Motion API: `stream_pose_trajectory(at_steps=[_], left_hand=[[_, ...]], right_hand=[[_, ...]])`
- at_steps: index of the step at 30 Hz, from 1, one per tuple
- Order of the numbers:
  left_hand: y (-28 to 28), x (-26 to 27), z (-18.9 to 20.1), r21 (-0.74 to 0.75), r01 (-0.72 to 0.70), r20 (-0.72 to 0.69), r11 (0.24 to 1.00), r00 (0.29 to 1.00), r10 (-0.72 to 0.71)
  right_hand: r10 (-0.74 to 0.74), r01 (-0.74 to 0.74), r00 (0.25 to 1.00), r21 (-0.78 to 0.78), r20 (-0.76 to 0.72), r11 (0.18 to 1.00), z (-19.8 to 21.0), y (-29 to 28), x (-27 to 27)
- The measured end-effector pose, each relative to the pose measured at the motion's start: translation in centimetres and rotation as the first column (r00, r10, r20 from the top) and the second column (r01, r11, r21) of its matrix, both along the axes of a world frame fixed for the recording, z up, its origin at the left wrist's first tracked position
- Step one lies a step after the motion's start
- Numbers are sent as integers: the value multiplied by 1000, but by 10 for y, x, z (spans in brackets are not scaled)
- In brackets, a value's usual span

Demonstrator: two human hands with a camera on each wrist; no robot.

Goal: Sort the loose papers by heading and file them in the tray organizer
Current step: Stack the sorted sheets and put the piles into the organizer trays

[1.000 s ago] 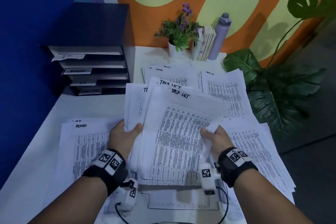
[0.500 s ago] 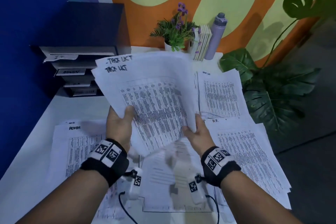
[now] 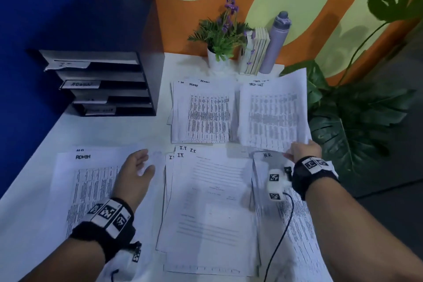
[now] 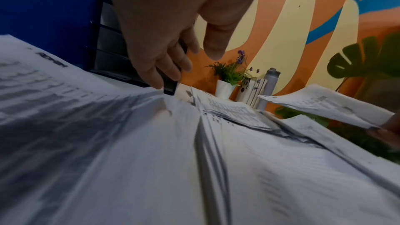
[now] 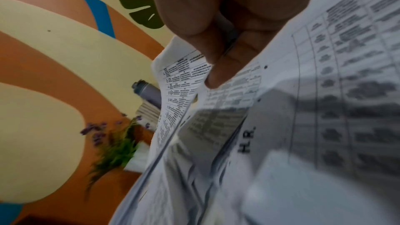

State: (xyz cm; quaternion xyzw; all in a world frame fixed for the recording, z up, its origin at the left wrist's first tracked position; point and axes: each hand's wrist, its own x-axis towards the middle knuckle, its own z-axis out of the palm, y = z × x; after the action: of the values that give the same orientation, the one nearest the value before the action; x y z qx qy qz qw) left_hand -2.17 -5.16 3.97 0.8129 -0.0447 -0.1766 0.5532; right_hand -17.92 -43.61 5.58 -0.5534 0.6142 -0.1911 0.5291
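My right hand (image 3: 291, 153) pinches the near right corner of a stack of task-list papers (image 3: 273, 113) and holds it low over the back right of the table; the right wrist view shows thumb and fingers (image 5: 218, 73) clamped on the sheets (image 5: 179, 78). My left hand (image 3: 146, 163) is open and holds nothing, fingers straight above the near-left ADMIN pile (image 3: 89, 190). An I.T. pile (image 3: 210, 208) lies in the near middle and an H.R. pile (image 3: 295, 220) under my right wrist. A second ADMIN pile (image 3: 203, 112) lies behind. The black tray organizer (image 3: 103, 78) stands at the back left with labelled slots.
A potted purple flower (image 3: 220, 36), some upright books (image 3: 256, 52) and a grey bottle (image 3: 275, 41) stand along the back wall. Large green leaves (image 3: 352, 117) reach in past the table's right edge. Bare white tabletop (image 3: 109, 130) lies in front of the organizer.
Both hands held the task-list stack in front of me. My left hand let go and dropped to the left, while my right hand carried the stack to the back right.
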Motion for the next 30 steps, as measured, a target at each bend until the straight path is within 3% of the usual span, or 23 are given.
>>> stream_pose_trajectory(at_steps=[2, 5, 8, 11, 13, 16, 19, 22, 24, 26, 30], left_hand=[[11, 3, -6, 113, 9, 64, 994, 998, -16], [30, 7, -17, 333, 54, 116, 942, 988, -97], [51, 10, -32, 612, 96, 48, 785, 986, -158], [71, 12, -42, 787, 133, -75, 602, 990, -119], [84, 13, -44, 827, 140, -109, 544, 990, -88], [107, 15, -47, 838, 129, -122, 530, 991, -48], [128, 17, -48, 845, 102, -94, 525, 995, -43], [140, 16, -45, 828, 130, -98, 545, 991, -88], [143, 14, -43, 812, 157, -97, 563, 986, -135], [143, 10, -44, 793, 194, -98, 578, 976, -193], [143, -1, -47, 737, 303, -119, 604, 938, -325]], right_hand=[[-22, 22, 1000, 8, 12, 1000, -2, -19, -4], [-80, 49, 976, -150, -203, 987, 2, -28, 0], [-146, -6, 909, -364, -389, 931, 9, -14, 12], [15, -157, 940, -395, -341, 905, 5, 23, 36], [231, -319, 938, -387, -257, 865, -6, 61, 55], [521, -536, 843, -276, -133, 798, -20, 134, 73], [731, -730, 683, -44, -12, 682, -35, 206, 80], [844, -843, 536, 68, 30, 533, -42, 265, 80], [890, -885, 455, 101, -26, 455, -43, 291, 81], [900, -889, 434, 137, -54, 437, -35, 309, 82], [849, -844, 528, 105, -10, 526, -36, 317, 81]])
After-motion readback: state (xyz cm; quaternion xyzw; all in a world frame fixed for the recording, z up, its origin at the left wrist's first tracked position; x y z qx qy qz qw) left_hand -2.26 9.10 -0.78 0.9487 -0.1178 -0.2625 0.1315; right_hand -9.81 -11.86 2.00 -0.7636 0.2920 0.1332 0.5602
